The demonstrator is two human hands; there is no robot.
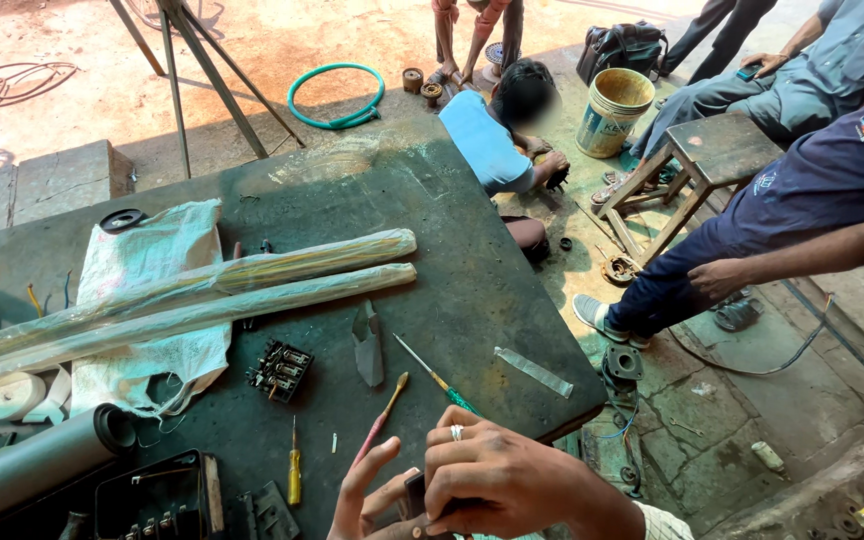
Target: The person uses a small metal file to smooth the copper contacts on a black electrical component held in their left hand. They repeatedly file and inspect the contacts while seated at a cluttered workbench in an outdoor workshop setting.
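Note:
At the bottom edge my right hand (502, 472), with a ring on one finger, curls over a small dark part (414, 493). My left hand (367, 495) holds the same part from below, its fingers pointing up and spread. Most of the part is hidden between the hands. Just beyond them on the dark green table (432, 250) lie a red-handled tool (382, 420), a green-handled screwdriver (437, 380) and a yellow-handled screwdriver (294, 475). A black terminal block (280, 370) sits further left.
Two long wrapped tubes (252, 285) lie across a white sack (152, 260). A grey pipe (32, 465) and a tape roll (14, 395) are at the left. Past the table's right edge are a crouching person (487, 140), a wooden stool (712, 150), a bucket (614, 110) and seated people.

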